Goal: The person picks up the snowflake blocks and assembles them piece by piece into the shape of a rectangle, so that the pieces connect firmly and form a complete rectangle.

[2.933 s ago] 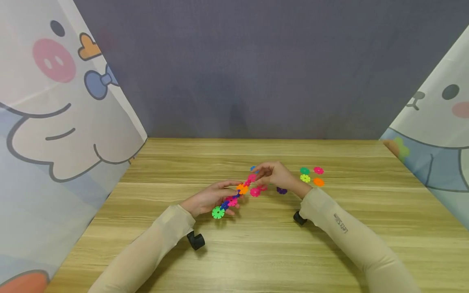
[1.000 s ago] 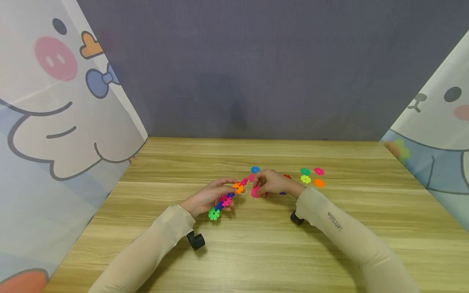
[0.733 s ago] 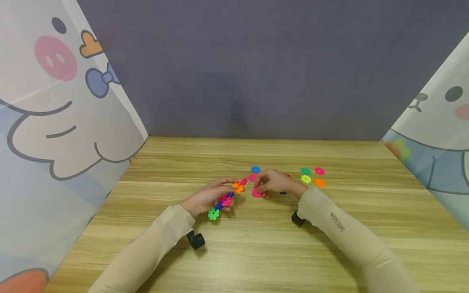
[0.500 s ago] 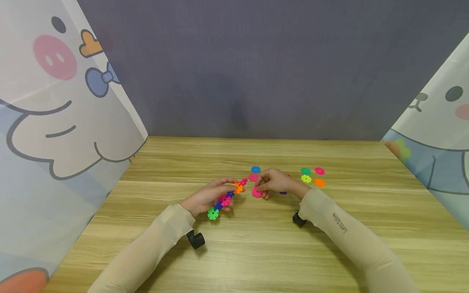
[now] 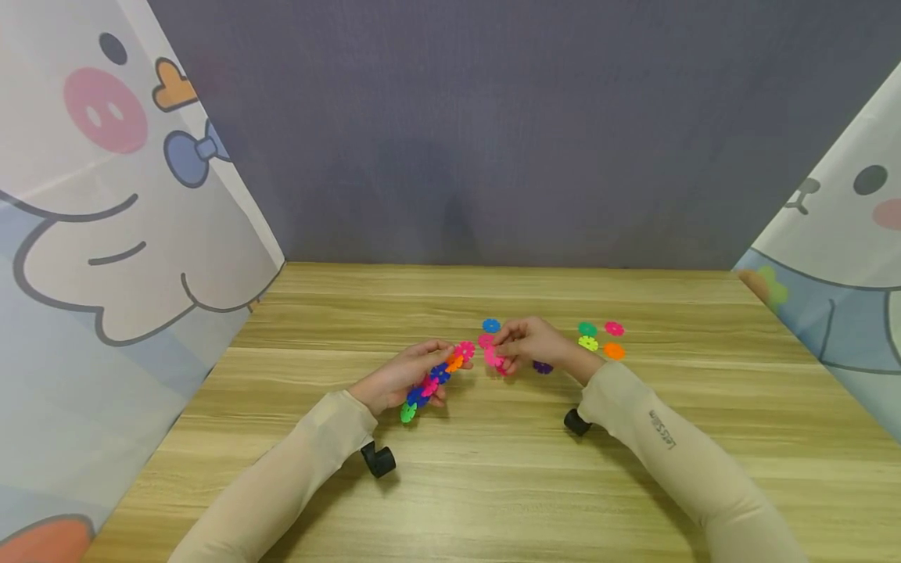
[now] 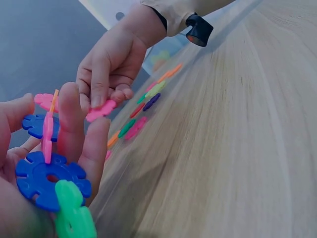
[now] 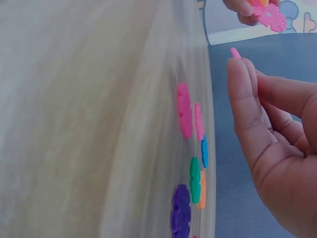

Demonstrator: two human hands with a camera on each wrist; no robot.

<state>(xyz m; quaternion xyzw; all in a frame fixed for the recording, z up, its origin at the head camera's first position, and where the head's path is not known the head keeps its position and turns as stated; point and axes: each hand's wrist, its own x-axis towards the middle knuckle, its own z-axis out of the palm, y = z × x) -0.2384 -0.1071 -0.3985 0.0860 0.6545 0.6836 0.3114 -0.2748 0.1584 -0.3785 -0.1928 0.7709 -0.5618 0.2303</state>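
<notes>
My left hand (image 5: 404, 377) holds a chain of interlocking notched plastic discs, its fingers around the chain. A green disc (image 5: 408, 412) forms the near end and a pink disc (image 5: 464, 351) the far end. Between them sit blue, pink and orange discs, such as the blue disc (image 6: 49, 181) in the left wrist view. To the right, my right hand (image 5: 533, 342) pinches a loose pink disc (image 6: 101, 110) between thumb and fingers, raised off the table and apart from the chain. Only a thin edge of that disc shows in the right wrist view.
Loose discs lie on the wooden table (image 5: 450, 493) around my right hand: blue (image 5: 491, 324), purple (image 5: 542, 367), teal (image 5: 587, 329), pink (image 5: 614, 328), yellow (image 5: 587, 343) and orange (image 5: 614, 351). A grey panel (image 5: 450, 141) stands behind the table, with printed cartoon panels on both sides.
My right hand has taken a pink disc from the table and raised it slightly. The left hand's chain has turned, so its pink end disc now faces the head camera.
</notes>
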